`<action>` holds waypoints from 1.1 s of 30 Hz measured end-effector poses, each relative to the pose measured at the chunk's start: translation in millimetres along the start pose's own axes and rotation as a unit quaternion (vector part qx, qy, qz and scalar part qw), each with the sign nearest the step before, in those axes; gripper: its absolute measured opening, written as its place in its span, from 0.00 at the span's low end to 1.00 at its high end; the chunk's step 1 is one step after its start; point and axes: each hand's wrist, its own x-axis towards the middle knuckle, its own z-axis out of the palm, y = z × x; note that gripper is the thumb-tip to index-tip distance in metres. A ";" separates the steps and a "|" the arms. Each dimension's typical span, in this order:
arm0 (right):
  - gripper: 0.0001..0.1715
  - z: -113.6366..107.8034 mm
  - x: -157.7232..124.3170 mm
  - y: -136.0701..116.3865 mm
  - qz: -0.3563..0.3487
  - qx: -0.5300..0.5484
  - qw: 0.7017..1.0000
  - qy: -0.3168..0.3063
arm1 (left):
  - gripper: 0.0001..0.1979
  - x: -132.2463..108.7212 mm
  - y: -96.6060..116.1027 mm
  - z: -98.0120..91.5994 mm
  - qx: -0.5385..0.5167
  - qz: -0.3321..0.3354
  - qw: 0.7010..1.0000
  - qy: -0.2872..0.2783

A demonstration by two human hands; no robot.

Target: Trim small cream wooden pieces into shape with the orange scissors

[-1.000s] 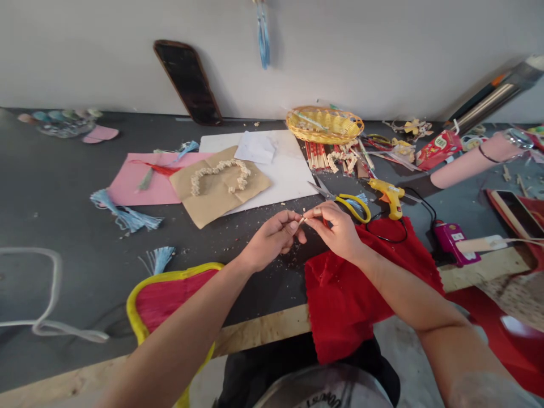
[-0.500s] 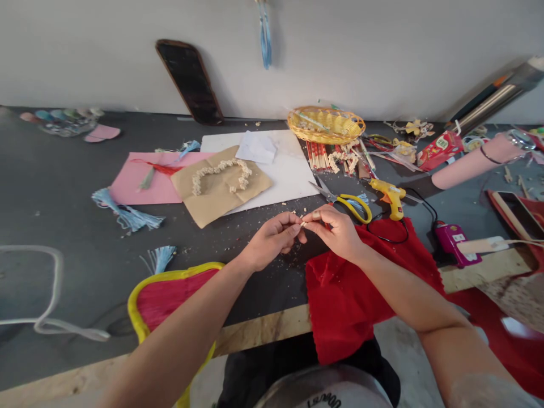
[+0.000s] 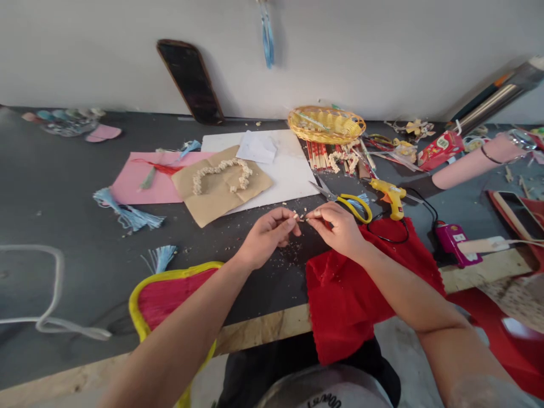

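Over the dark tabletop (image 3: 255, 294), my left hand (image 3: 268, 235) pinches a small pale wooden piece (image 3: 296, 216) between thumb and forefinger. Just to its right, my right hand (image 3: 336, 228) is also closed in a pinch, fingertips near a few tiny pale and dark bits; what it holds is too small to make out. The two hands are slightly apart. A curved string of pale little pieces (image 3: 221, 168) lies on brown paper (image 3: 204, 207) beyond my left hand. Scissors with yellow handles (image 3: 355, 207) lie beyond my right hand.
Red cloth (image 3: 348, 294) hangs over the table edge under my right forearm. A yellow glue gun (image 3: 391, 195), its cord, a purple power adapter (image 3: 457, 243) and a pink bottle (image 3: 480, 161) are at right. A wicker basket (image 3: 327, 136) stands behind bundled sticks (image 3: 318, 157). Blue tassels (image 3: 127, 212) lie left.
My fingertips, which met on a small pale piece, have come apart. The left hand has shifted slightly left with a pale piece; the right stays nearly in place.
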 end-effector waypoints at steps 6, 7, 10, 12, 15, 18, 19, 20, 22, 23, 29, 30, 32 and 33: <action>0.08 -1.4 1.4 10.0 -0.041 -0.109 0.992 -0.048 | 0.11 4.7 6.2 -7.3 -0.062 0.140 0.980 0.130; 0.09 -3.4 2.3 10.5 -0.041 -0.113 0.992 -0.044 | 0.10 5.3 6.3 -8.0 -0.058 0.160 0.975 0.144; 0.09 -14.7 5.8 14.4 -0.010 -0.141 0.990 -0.022 | 0.08 6.5 5.8 -9.4 -0.040 0.205 0.961 0.181; 0.10 -25.5 7.6 20.4 0.042 -0.177 0.983 -0.019 | 0.08 7.6 5.6 -10.6 -0.050 0.213 0.955 0.198; 0.11 -40.5 8.0 32.5 0.089 -0.237 0.967 -0.031 | 0.09 9.6 6.0 -12.4 -0.074 0.206 0.953 0.210; 0.10 -47.6 6.4 40.8 0.114 -0.289 0.949 -0.059 | 0.10 11.3 7.1 -13.5 -0.071 0.201 0.953 0.213; 0.09 -47.4 6.0 41.4 0.119 -0.291 0.947 -0.061 | 0.11 11.6 7.4 -13.5 -0.070 0.198 0.954 0.213; 0.08 -45.8 5.8 40.6 0.117 -0.281 0.951 -0.059 | 0.11 11.8 7.5 -13.3 -0.070 0.194 0.955 0.214; 0.07 -38.2 5.9 35.4 0.089 -0.231 0.968 -0.046 | 0.13 12.1 7.3 -12.8 -0.070 0.184 0.956 0.216; 0.08 -32.4 6.3 31.3 0.063 -0.200 0.977 -0.045 | 0.13 12.4 7.0 -12.5 -0.070 0.179 0.957 0.218; 0.11 8.1 13.3 8.5 -0.043 -0.171 0.968 -0.180 | 0.14 14.8 3.5 -13.7 -0.067 0.164 0.959 0.221; 0.11 12.4 15.6 7.2 -0.042 -0.186 0.962 -0.196 | 0.14 15.1 3.1 -14.3 -0.069 0.168 0.959 0.219; 0.10 17.5 20.5 6.7 -0.037 -0.207 0.951 -0.225 | 0.13 15.3 2.5 -15.4 -0.070 0.177 0.959 0.210; 0.10 18.7 22.9 7.0 -0.038 -0.212 0.947 -0.236 | 0.12 15.2 2.4 -15.7 -0.069 0.180 0.960 0.204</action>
